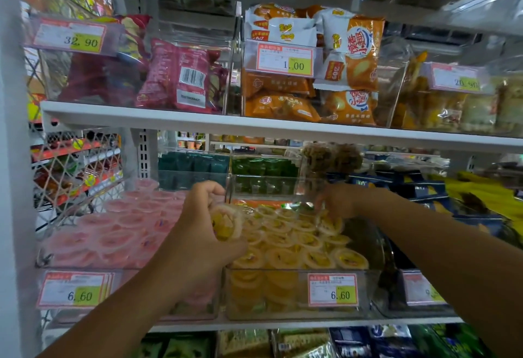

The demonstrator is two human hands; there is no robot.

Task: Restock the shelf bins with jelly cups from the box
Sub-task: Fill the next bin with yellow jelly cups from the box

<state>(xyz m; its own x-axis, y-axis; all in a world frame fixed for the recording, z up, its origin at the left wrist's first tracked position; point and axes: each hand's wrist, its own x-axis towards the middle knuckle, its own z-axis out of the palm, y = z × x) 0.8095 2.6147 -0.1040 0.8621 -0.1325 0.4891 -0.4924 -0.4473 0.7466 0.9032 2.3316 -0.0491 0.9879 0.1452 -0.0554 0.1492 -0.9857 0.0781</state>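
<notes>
A clear shelf bin on the middle shelf holds several yellow jelly cups lying in rows. My left hand grips one yellow jelly cup at the bin's left side, tilted on its edge. My right hand reaches into the back of the same bin with curled fingers on the cups there; what it holds is blurred. To the left, a second clear bin is full of pink jelly cups. The box is not in view.
Price tags reading 6.60 hang on the bin fronts. The white shelf board above carries bins of pink and orange snack bags. Behind the jelly bins stand green packs. A wire mesh panel closes the left side.
</notes>
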